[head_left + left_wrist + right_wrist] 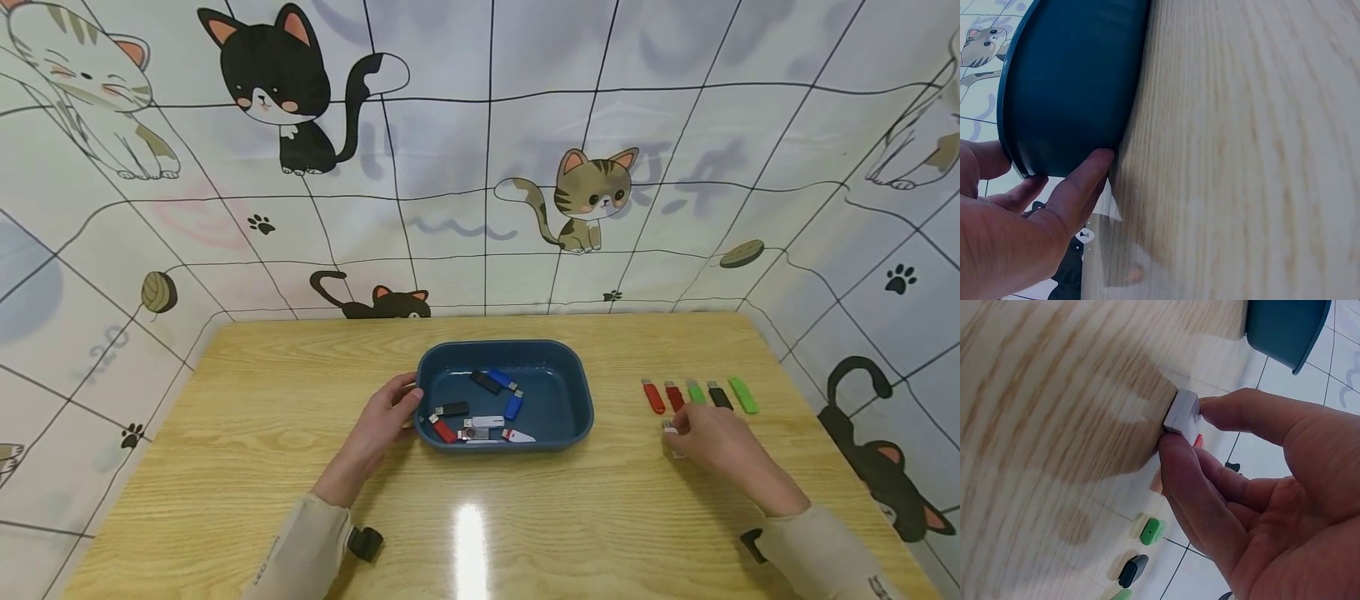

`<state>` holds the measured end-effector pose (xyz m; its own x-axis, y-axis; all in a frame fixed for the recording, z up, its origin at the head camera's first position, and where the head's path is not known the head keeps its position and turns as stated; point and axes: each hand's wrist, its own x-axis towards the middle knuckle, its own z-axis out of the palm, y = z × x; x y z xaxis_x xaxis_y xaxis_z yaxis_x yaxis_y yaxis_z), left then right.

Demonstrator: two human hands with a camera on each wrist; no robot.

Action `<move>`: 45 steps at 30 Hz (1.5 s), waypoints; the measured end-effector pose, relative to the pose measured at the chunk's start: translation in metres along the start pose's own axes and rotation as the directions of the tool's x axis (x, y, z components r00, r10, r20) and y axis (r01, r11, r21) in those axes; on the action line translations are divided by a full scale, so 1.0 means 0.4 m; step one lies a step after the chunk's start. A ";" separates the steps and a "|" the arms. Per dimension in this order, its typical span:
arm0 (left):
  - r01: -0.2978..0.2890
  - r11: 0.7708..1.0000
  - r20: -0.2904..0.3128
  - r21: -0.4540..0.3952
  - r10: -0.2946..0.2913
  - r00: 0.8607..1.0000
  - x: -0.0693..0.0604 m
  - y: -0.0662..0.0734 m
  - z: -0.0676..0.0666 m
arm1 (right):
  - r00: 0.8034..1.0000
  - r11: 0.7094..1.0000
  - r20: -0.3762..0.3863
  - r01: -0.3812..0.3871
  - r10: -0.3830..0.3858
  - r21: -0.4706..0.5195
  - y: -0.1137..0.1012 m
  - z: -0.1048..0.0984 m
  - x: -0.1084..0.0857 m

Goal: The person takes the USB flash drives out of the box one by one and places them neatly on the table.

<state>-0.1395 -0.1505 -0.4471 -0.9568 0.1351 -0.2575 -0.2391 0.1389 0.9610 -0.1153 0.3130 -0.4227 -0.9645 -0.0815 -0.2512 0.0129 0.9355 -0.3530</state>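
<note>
In the head view, my left hand (375,425) grips the left end of a dark blue plastic tray (558,400). The left wrist view has the thumb at the rim and fingers against the outer wall. Several USB sticks lie in the tray, among them a blue one (513,406), a black one (452,409) and a red one (442,429). At the right, my right hand (720,442) pinches a white USB stick (1182,415) between thumb and fingers, at the tabletop. Just beyond it is a row of USB sticks: red (653,397), dark red (675,397), green (696,392), black (720,395) and green (744,395).
The wooden table (285,375) carries the tray near its middle. A cat-patterned, grid-lined backdrop (450,233) stands along the back edge and both sides. Light reflects off the table's front part.
</note>
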 end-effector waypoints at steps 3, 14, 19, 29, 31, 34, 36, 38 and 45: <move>-0.001 1.000 -0.001 -0.002 0.001 1.000 -0.002 0.002 0.001 | 1.000 1.000 0.015 -0.001 0.002 -0.006 0.001 -0.001 0.001; -0.007 1.000 0.004 0.007 0.007 1.000 0.002 0.009 -0.001 | 1.000 1.000 0.011 0.013 -0.013 -0.011 -0.002 -0.027 0.003; -0.017 1.000 0.006 0.006 0.017 1.000 0.003 0.013 -0.001 | 0.979 0.988 -0.133 0.152 -0.154 -0.027 -0.043 -0.059 0.005; -0.029 1.000 0.005 -0.009 0.029 1.000 0.005 0.006 -0.002 | 0.927 0.945 -0.188 0.328 -0.323 -0.008 -0.201 -0.135 0.020; -0.036 0.999 0.006 -0.014 0.036 0.999 0.005 0.004 -0.003 | 0.917 0.937 -0.198 0.350 -0.346 -0.015 -0.236 -0.142 0.027; -0.039 0.999 0.008 -0.019 0.039 0.999 0.005 0.001 -0.003 | 0.899 0.921 -0.210 0.387 -0.385 -0.031 -0.282 -0.146 0.042; -0.039 0.999 0.006 -0.017 0.040 0.999 0.005 0.000 -0.003 | 0.882 0.908 -0.221 0.415 -0.416 -0.052 -0.310 -0.146 0.053; -0.038 0.999 0.005 -0.020 0.038 0.999 0.005 0.000 -0.003 | 0.870 0.897 -0.220 0.440 -0.440 -0.055 -0.335 -0.146 0.065; -0.016 1.000 -0.004 -0.012 0.016 1.000 -0.001 0.002 0.002 | 0.823 0.850 -0.218 0.523 -0.524 -0.068 -0.417 -0.142 0.109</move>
<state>-0.1393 -0.1497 -0.4463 -0.9611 0.1336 -0.2415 -0.2255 0.1247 0.9662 -0.1745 0.1730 -0.3234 -0.8582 -0.4826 0.1748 -0.5115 0.7756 -0.3698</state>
